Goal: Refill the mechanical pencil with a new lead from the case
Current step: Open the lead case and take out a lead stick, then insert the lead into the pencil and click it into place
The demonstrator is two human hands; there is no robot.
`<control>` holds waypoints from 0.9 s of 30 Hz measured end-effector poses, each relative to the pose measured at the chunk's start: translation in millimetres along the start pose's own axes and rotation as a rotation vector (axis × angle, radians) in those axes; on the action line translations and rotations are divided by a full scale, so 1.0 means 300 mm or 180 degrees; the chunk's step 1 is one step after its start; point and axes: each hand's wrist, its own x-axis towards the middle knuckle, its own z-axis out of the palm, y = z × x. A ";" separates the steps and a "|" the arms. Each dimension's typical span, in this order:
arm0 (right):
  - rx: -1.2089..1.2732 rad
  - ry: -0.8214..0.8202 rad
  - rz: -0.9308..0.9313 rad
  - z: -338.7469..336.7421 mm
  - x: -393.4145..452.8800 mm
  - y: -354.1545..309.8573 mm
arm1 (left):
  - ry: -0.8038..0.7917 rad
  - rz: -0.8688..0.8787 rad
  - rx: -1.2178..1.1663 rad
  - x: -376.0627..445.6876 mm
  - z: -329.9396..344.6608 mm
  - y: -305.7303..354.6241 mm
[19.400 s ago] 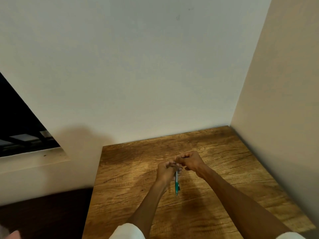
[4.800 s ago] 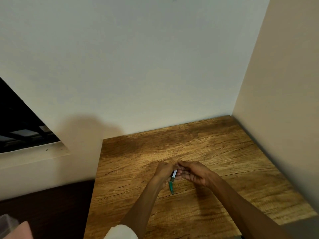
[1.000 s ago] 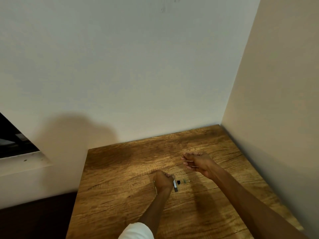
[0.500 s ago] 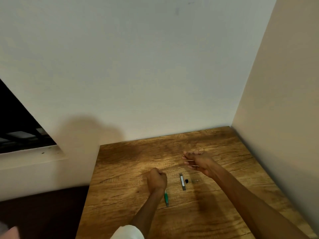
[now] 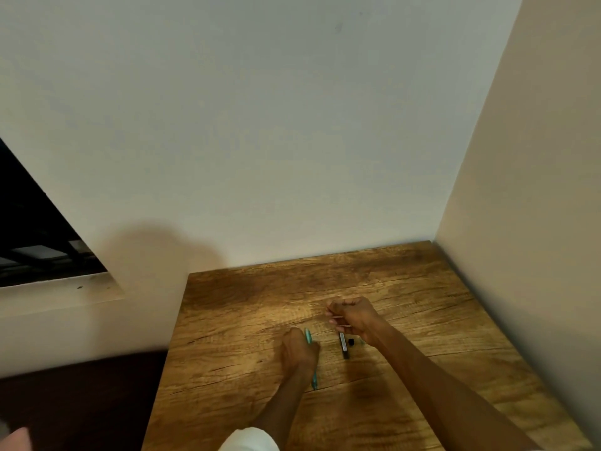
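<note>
Since half a second ago the left hand (image 5: pixel 298 351) has tilted the green mechanical pencil (image 5: pixel 310 356) upright, fingers clenched around it above the table (image 5: pixel 227 336). The right hand (image 5: pixel 353 315) is curled, its contents unclear; the lead case (image 5: pixel 343 345) lies just beneath.

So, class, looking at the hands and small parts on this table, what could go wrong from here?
1. The tiny black cap lies loose beside the lead case; the right hand just above could knock it away.
2. The left hand grips the green pencil in a fist, awkward for aiming a thin lead.
</note>
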 end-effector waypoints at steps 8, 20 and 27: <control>-0.0078 0.0036 0.0000 0.007 -0.003 0.004 | 0.0043 -0.0094 -0.0134 0.006 0.013 -0.004; -0.0007 0.0047 -0.0038 -0.022 0.010 -0.019 | -0.0614 -0.0280 -0.2939 0.056 -0.060 0.011; -0.0336 -0.0019 -0.0094 0.014 0.008 -0.023 | -0.1091 0.0098 -0.2962 0.041 -0.092 0.032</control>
